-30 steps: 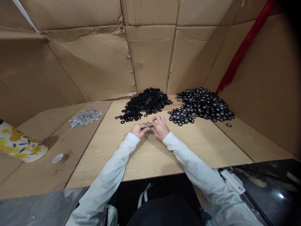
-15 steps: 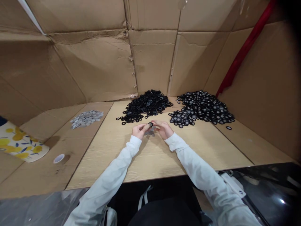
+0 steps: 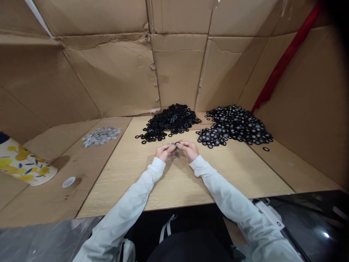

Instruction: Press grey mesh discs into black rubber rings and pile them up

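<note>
My left hand (image 3: 163,151) and my right hand (image 3: 191,150) meet over the middle of the table, both closed in a pinch. Between their fingertips is a small black ring (image 3: 176,144), mostly covered by the thumbs. Something pale lies on the table just under the fingers, too hidden to name. Beyond my hands rises a heap of loose black rings (image 3: 174,119). To its right spreads a pile of black rings with grey discs in their centres (image 3: 237,123). Plain grey discs (image 3: 101,137) lie heaped on the left.
A roll of white tape (image 3: 69,181) sits at the left, beside a container with a yellow floral pattern (image 3: 29,167). Cardboard walls (image 3: 114,72) enclose the back and sides. Red cloth (image 3: 286,60) hangs along the right wall. A single filled ring (image 3: 266,149) lies apart at right.
My right fingers and thumb have closed onto the ring, which my left hand was holding up. My two hands are now pressed closer together around it.
</note>
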Demonstrator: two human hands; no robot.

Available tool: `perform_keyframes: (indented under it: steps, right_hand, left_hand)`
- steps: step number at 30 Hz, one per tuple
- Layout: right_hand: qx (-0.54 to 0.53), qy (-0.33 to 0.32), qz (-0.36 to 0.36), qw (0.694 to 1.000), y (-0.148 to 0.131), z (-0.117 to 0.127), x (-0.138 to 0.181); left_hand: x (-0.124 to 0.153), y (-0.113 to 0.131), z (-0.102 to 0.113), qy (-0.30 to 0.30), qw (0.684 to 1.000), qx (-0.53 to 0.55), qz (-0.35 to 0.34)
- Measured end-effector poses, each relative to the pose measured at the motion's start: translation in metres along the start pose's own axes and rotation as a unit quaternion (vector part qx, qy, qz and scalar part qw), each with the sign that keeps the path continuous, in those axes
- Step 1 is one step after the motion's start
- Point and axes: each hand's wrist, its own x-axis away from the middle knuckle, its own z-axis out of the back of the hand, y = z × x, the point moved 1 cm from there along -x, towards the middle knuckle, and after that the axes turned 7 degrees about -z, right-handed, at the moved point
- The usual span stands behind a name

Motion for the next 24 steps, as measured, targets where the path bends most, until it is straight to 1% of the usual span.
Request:
perform_keyframes:
  steps: [3, 6, 8, 10, 14, 17, 21, 24]
  right_hand:
    - [0.019, 0.013, 0.007, 1.0, -0.001, 0.003, -0.001]
    - [0.041, 0.013, 0.014, 0.999, -0.003, 0.004, 0.0]
    - [0.07, 0.016, 0.021, 0.997, -0.004, 0.004, 0.001]
    - [0.114, 0.033, 0.04, 0.992, -0.006, 0.004, 0.002]
    - [0.22, 0.077, 0.106, 0.967, -0.011, 0.004, 0.004]
    - [0.29, 0.096, 0.149, 0.94, -0.016, 0.003, 0.008]
    - [0.358, 0.087, 0.186, 0.911, -0.022, 0.002, 0.012]
    - [0.386, 0.069, 0.2, 0.898, -0.026, 0.003, 0.014]
  left_hand:
    - [-0.002, 0.004, 0.002, -0.029, 0.998, -0.044, -0.017]
    - [-0.003, 0.007, 0.006, -0.047, 0.99, -0.12, -0.056]
    - [-0.003, 0.007, 0.007, -0.044, 0.984, -0.152, -0.08]
    - [-0.001, 0.007, 0.007, -0.024, 0.982, -0.161, -0.092]
    - [0.003, 0.007, 0.002, 0.024, 0.981, -0.161, -0.106]
    - [0.006, 0.009, -0.001, 0.037, 0.975, -0.177, -0.131]
    - [0.009, 0.013, -0.001, 0.039, 0.952, -0.235, -0.19]
    - [0.008, 0.014, 0.001, 0.022, 0.949, -0.245, -0.199]
